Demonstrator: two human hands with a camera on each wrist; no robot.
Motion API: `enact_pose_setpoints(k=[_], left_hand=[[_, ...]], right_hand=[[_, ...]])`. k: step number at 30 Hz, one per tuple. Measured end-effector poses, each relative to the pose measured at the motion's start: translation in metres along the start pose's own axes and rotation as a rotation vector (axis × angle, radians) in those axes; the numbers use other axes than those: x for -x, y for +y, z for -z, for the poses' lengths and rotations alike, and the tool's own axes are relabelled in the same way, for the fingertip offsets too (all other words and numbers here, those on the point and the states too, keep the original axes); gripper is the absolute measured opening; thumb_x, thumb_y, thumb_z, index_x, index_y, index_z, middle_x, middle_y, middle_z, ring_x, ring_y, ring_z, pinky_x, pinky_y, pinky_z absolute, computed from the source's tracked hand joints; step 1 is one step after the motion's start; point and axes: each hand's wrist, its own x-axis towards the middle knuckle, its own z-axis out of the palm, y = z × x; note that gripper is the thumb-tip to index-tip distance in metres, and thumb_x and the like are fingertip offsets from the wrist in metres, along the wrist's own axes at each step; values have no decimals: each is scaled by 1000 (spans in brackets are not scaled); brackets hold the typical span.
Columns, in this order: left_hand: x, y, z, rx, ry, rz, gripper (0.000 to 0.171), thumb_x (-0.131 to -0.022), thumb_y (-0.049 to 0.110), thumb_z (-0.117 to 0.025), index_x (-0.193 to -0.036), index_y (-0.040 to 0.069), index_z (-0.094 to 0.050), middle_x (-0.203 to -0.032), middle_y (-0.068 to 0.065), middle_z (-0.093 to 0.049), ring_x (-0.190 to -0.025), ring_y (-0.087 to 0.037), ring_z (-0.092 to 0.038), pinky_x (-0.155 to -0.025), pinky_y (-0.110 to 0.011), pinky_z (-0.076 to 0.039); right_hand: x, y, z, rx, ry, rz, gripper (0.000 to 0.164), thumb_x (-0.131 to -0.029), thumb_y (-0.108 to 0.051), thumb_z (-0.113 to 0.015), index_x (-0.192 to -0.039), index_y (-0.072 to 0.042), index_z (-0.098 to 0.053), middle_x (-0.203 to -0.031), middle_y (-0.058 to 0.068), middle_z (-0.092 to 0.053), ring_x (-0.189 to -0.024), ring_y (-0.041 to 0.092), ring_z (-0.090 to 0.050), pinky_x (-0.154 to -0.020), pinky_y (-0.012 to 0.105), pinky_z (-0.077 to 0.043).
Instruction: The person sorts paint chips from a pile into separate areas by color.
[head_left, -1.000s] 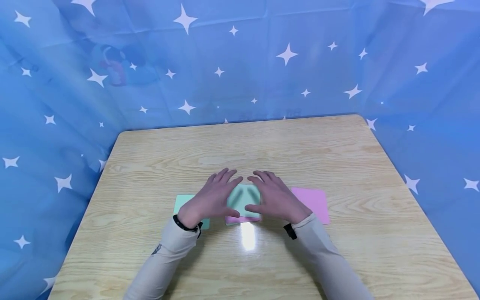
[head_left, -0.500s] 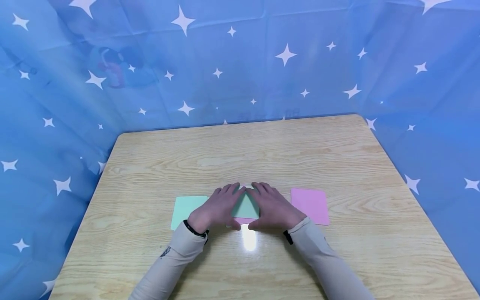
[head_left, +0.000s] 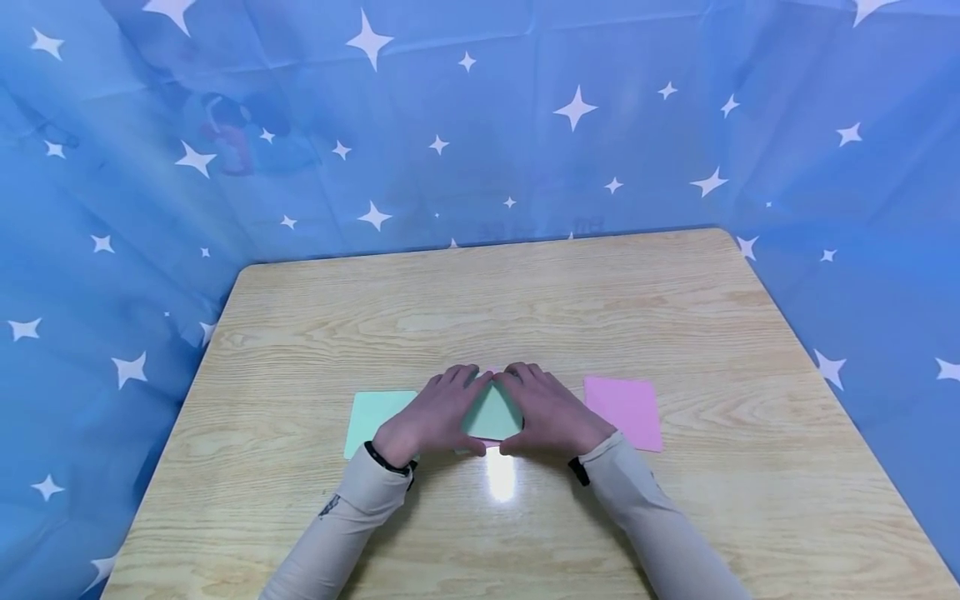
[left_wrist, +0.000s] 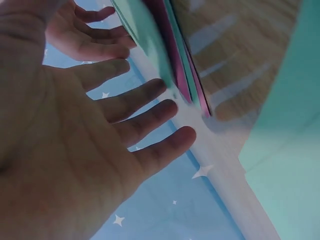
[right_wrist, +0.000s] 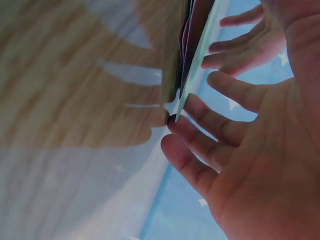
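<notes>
Green-topped paper stack [head_left: 495, 417] lies between the left hand [head_left: 435, 417] and right hand [head_left: 557, 415] (fingers spread, neither clearly nearer).

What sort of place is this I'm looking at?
Probably an indoor workspace staged for tabletop work: a wood-grain table, blue star-print cloth hung behind and along both sides, and a stack of mint and pink sheets.
</notes>
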Motion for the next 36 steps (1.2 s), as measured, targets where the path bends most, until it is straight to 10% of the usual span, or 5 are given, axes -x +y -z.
enact_pose_setpoints(k=[21,36], left_hand=[[9,-4,28,69,115,-47,88,-78,48,-87,-149,10,-52,-152,-16,-41,-135,-35,-46,-109,-50,-44],[58,-28,54,33,210,53,84,-77,45,-89,-146,11,-56,-156,-18,-40,-143,-38,-37,-114,-56,-39]], right_hand=[[6,-14,24,-24,117,63,76,-77,-61,-82,-134,-15,-61,-150,11,-46,-137,29,-42,-99,43,-50],[-39,-63,19,113,210,218,76,-84,-66,-73,-136,-12,-62,-149,15,-48,-135,31,-45,-108,43,-46]])
